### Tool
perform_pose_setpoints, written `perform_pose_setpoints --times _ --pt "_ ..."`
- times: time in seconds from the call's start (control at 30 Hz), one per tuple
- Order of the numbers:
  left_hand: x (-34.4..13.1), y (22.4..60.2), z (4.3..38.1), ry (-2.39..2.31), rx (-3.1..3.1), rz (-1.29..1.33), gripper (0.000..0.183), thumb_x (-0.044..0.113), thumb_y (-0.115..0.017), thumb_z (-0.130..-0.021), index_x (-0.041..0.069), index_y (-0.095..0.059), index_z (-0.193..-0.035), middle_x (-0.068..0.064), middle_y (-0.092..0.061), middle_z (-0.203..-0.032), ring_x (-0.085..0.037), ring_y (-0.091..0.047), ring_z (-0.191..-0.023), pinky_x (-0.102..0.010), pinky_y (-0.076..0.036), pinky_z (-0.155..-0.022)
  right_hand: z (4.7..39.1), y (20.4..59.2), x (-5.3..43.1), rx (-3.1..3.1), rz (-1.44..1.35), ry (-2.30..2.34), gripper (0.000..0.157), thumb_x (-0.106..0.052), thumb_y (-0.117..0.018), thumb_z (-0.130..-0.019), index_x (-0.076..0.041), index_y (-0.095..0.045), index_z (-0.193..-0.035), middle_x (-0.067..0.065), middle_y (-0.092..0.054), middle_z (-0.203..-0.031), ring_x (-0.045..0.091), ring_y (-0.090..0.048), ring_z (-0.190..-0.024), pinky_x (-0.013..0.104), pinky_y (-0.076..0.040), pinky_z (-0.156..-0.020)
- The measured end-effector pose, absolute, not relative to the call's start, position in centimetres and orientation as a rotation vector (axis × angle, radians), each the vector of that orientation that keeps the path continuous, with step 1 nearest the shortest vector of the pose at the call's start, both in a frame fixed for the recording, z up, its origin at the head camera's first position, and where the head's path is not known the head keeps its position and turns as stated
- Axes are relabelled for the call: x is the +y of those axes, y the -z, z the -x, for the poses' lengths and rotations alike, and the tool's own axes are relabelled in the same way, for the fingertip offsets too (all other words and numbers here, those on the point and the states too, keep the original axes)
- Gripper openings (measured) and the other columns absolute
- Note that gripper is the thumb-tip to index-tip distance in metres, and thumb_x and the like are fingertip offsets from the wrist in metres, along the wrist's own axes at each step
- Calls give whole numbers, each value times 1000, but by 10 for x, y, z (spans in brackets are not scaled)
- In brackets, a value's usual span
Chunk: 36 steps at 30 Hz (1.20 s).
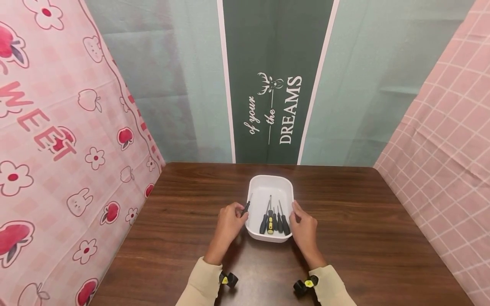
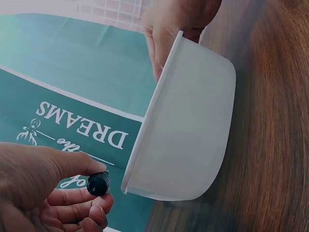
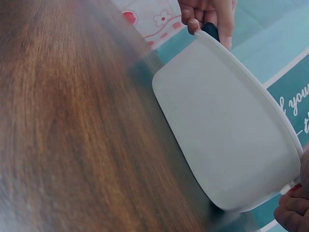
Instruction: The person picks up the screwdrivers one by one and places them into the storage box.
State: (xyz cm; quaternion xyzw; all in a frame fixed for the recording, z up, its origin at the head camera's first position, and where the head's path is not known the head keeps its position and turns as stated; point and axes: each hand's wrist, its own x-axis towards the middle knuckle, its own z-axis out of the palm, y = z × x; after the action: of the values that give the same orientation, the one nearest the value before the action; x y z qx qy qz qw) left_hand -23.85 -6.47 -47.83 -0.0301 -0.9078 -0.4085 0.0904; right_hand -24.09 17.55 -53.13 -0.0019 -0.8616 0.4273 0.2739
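A white plastic bin (image 1: pixel 268 185) stands on the table in the head view. Inside, toward its near end, lie several black-handled screwdrivers (image 1: pixel 285 226) and a thicker black and yellow screwdriver (image 1: pixel 270 223), shafts pointing away from me. My left hand (image 1: pixel 229 222) pinches a small black screwdriver (image 1: pixel 246 208) between thumb and fingers at the bin's left rim. Its handle end (image 2: pixel 98 183) faces the left wrist camera, and its thin shaft reaches over the rim. At the opposite side, my right hand (image 1: pixel 305 223) grips the bin's right rim, fingers (image 3: pixel 290 212) low against the outer edge.
The dark wood-grain table (image 1: pixel 344 238) extends on both sides of the bin. A green printed cloth (image 1: pixel 264 55) hangs behind its far edge. Pink patterned cloths hang at the left (image 1: pixel 92 127) and right (image 1: pixel 451 140). Black wrist cameras (image 1: pixel 302 288) sit by both sleeves.
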Motion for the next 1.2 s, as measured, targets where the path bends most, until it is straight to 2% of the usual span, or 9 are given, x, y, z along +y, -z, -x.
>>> perform_pose_setpoints --times 1.2 --pt "-41 481 246 1258 -2686 128 16 13 -81 -83 2 -72 -90 5 -52 -60 -8 -45 -53 -25 -40 -53 242 532 175 -2300 -24 -1141 34 8 -68 -85 6 -69 -118 18 -68 -122 34 -64 -115 42 -46 -94"
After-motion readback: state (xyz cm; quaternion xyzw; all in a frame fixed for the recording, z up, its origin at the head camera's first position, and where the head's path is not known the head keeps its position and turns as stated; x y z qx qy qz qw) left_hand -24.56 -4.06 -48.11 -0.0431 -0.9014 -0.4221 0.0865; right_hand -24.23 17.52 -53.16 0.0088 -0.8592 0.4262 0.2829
